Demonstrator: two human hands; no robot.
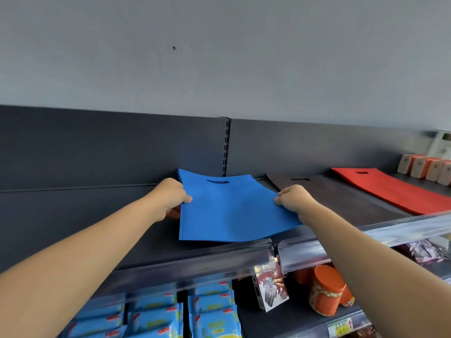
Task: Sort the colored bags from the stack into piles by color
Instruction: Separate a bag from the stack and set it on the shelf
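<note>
Here, both hands grip a stack of blue bags (pixel 234 211) on the dark top shelf (pixel 73 215). The left hand (pixel 172 198) pinches the stack's left edge, thumb on top and fingers underneath; the right hand (pixel 294 200) clasps the right edge the same way, its fingertips curled over the top sheet. The stack lies near the middle of the shelf, its cut-out handle slot toward the far side, its near edge just short of the clear shelf lip (pixel 195 262). Whether the stack is lifted or resting flat cannot be told.

To the right, on the same shelf, lies a dark brown bag pile (pixel 341 191) — flat, handle slot at the far end — and further right, just beside it, a red bag pile (pixel 390 191), also flat. Small boxes (pixel 424 169) stand at the far right, behind the red pile.

Below the lip, the lower shelf holds blue packets (pixel 170 311) at left, a printed carton (pixel 271 289) in the middle and orange-lidded jars (pixel 327 289) at right. A grey wall (pixel 219 57) rises behind the shelving.
</note>
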